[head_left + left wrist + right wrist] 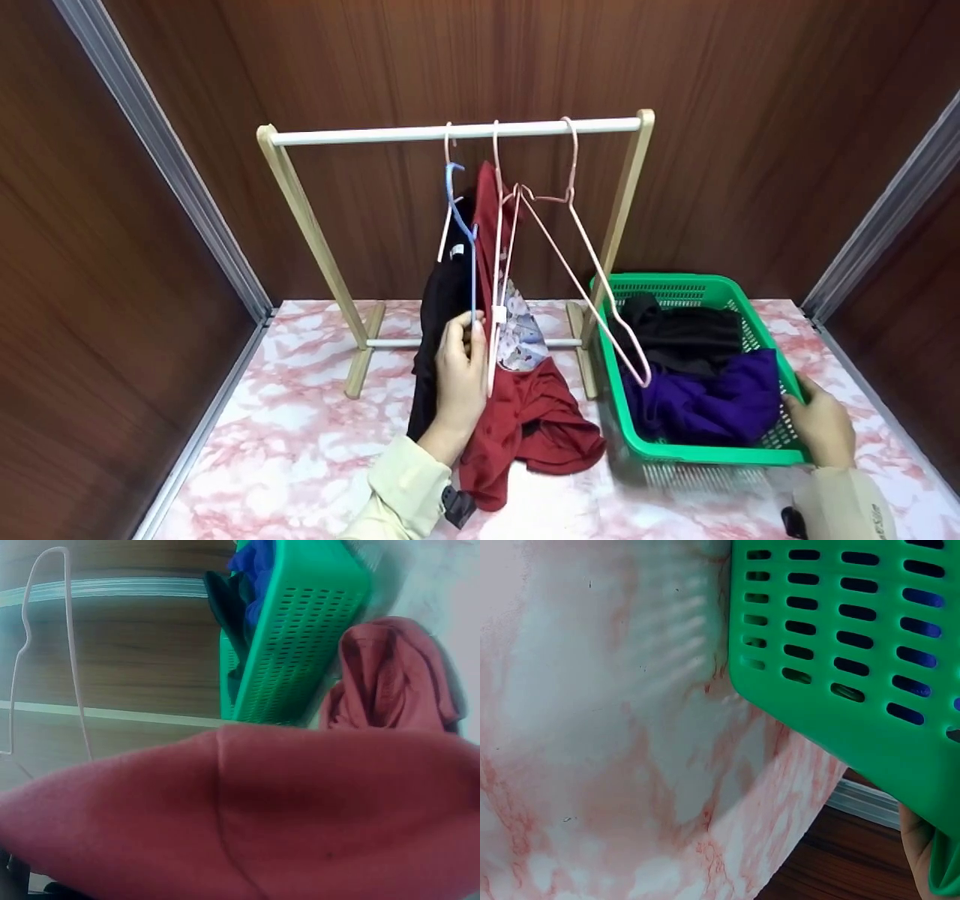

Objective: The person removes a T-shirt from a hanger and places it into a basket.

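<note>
My left hand (pixel 461 367) is in front of the rack, its fingers and thumb pinching a blue clothes hanger (pixel 473 277). The hook of that hanger is below the rail, not on it. Beside the hand, a red garment (pixel 517 427) droops to the table; its cloth (pixel 240 810) fills the lower left wrist view. I cannot tell what bears it. A black garment (pixel 442 300) hangs just left of the hand. My right hand (pixel 825 424) grips the right rim of a green basket (pixel 720 454), which holds purple cloth (pixel 712 397) and black cloth (pixel 682 337).
Pink hangers hang from the white rail (pixel 360 136) of a wooden-legged rack; one pink hanger (pixel 607 292) reaches over the basket's left side. A floral cloth (pixel 523 330) shows behind the red garment. Brown panels surround the marbled table (pixel 277 450).
</note>
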`<state>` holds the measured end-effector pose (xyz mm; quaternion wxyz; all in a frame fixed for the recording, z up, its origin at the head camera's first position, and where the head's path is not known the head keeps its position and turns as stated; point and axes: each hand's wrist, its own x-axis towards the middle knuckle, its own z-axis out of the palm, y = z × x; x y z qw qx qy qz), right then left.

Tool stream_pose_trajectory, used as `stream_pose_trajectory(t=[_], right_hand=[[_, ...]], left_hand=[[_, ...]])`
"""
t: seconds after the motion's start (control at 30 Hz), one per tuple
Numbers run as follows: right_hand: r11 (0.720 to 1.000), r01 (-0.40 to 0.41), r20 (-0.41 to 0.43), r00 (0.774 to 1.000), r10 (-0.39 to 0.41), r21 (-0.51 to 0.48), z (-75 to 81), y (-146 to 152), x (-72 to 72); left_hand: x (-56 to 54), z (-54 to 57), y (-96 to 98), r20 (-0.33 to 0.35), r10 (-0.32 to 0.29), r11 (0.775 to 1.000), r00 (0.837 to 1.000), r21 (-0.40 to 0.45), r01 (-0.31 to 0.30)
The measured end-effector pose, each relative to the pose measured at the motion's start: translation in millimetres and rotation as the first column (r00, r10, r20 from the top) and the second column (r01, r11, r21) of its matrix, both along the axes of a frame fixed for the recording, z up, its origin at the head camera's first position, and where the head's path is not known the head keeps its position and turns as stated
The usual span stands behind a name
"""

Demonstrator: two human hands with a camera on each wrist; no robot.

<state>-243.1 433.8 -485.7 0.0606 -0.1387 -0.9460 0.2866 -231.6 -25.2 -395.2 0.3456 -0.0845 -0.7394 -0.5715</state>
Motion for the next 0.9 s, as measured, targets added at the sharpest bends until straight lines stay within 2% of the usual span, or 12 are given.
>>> stream_pose_trajectory(t=[0.2,0.33,0.53,0.6,0.7,0.9], right_hand=[[1.0,0.001,-0.009,1.0,-0.001,0.021,0.1,-1,0.1],[1.0,0.001,0.013,1.0,-0.002,0.012,0.9,-1,-0.9],[1.0,-0.002,0.018,1.0,0.001,0.004,2.1,-2,-1.0],[1.0,-0.004,0.016,1.0,0.004,0.004,1.7,-2,-0.5],[1.0,-0.008,0.017,1.0,0.007,0.013,1.0,-1,-0.1],[0.999,-0.009,0.028,1.0,0.007,0.041,0.5,0,-0.5]], left_hand=[[4.3,-14.6,0.7,0.033,-0.028,0.999,0.999,0.018,0.028],[6.0,-22.3,1.5,0.044,-0.039,0.999,0.998,0.021,0.038],[8.3,-32.0,2.4,0.077,-0.106,0.991,0.991,0.087,0.099],[8.8,-34.7,2.2,0.082,-0.104,0.991,0.991,0.091,0.097],[10.0,-38.9,2.0,0.081,-0.069,0.996,0.994,0.067,0.063],[17.0,-51.0,1.6,-0.002,-0.027,1.0,1.0,-0.006,0.027]])
